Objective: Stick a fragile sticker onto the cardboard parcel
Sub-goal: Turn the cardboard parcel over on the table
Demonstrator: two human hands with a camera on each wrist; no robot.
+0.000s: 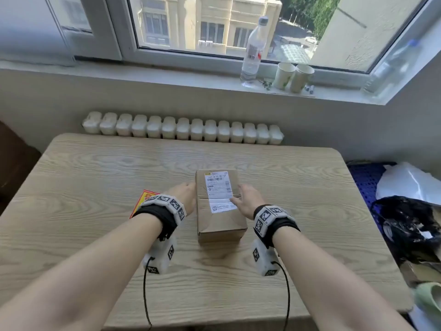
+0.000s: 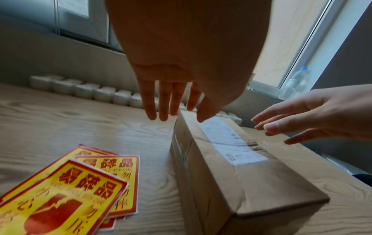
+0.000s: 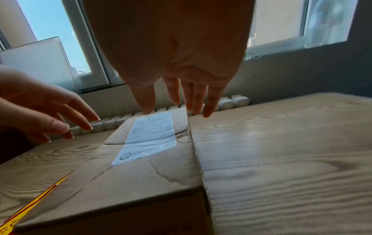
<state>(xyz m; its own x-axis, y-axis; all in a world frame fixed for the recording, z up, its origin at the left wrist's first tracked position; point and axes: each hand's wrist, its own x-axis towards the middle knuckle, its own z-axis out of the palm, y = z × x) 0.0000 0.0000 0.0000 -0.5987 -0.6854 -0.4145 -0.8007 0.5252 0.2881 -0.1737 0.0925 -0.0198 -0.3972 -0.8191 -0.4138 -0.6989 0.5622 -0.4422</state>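
Head view. I am looking down on a wooden table (image 1: 95,177) with the cardboard parcel (image 1: 219,206) lying near its middle, long axis running away from me, a white shipping label (image 1: 219,189) on its top face. The left hand (image 1: 185,195) is sitting at the parcel's left side and the right hand (image 1: 248,199) at its right side, thumb lying over the label's edge; I cannot tell here whether either is pressing the cardboard. A corner of the red-and-yellow fragile stickers (image 1: 146,199) is showing beside the left wrist. On the windowsill a clear bottle (image 1: 254,52) and two paper cups (image 1: 293,76) are standing.

Left wrist view. The left hand (image 2: 181,63) is hanging with fingers (image 2: 150,101) straight and spread, holding nothing, tips just past the parcel's (image 2: 241,174) far left corner. The stickers (image 2: 76,190) are lying in a loose overlapping stack on the table, just left of the parcel, apart from it. The right hand (image 2: 314,114) is hovering opposite, fingers extended.

Right wrist view. The right hand (image 3: 177,55) is reaching wide, empty, fingertips (image 3: 208,109) over the parcel's (image 3: 141,182) far right edge.
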